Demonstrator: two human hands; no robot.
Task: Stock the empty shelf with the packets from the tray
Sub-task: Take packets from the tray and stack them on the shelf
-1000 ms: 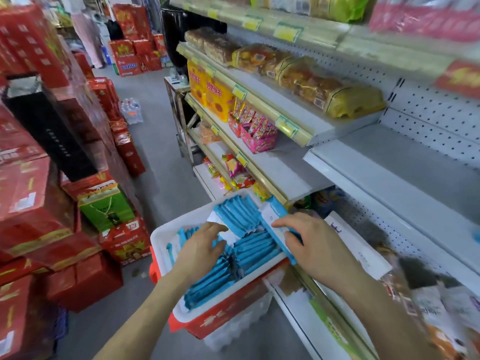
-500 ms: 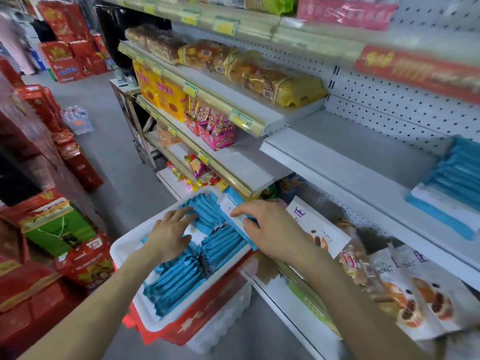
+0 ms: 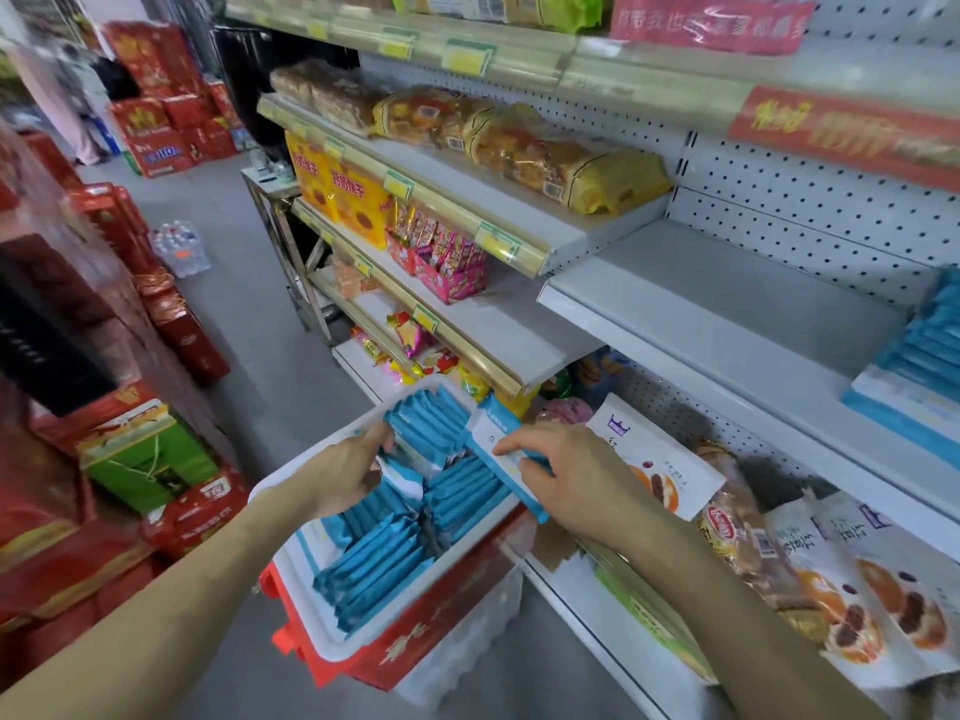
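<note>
The packet (image 3: 497, 449) I'm watching is blue with a white face. It is lifted at the tray's far right edge and tilted, its upper end pointing toward the shelving. My right hand (image 3: 576, 475) has it, the fingers (image 3: 511, 445) clamped across its face and the thumb side underneath. The rest of the packets (image 3: 374, 574) stand on edge in tight rows inside the white tray (image 3: 332, 648), which sits on a red crate (image 3: 426, 631) in the aisle, just beside the lower shelves. My left hand (image 3: 343, 470) is down in the tray's far left part, fingers curled onto the ends of a row of packets and thumb pressed on a white-faced one. The shelf (image 3: 727, 304) to be filled is the grey one above and to the right, bare over most of its length. A batch of the same blue packets (image 3: 919, 356) lies at its right end. Below it hang white snack bags (image 3: 654, 454), touching my right wrist. Bagged bread (image 3: 519, 142) fills the shelf above and to the left, and red gift boxes (image 3: 171, 324) line the aisle's left side.
</note>
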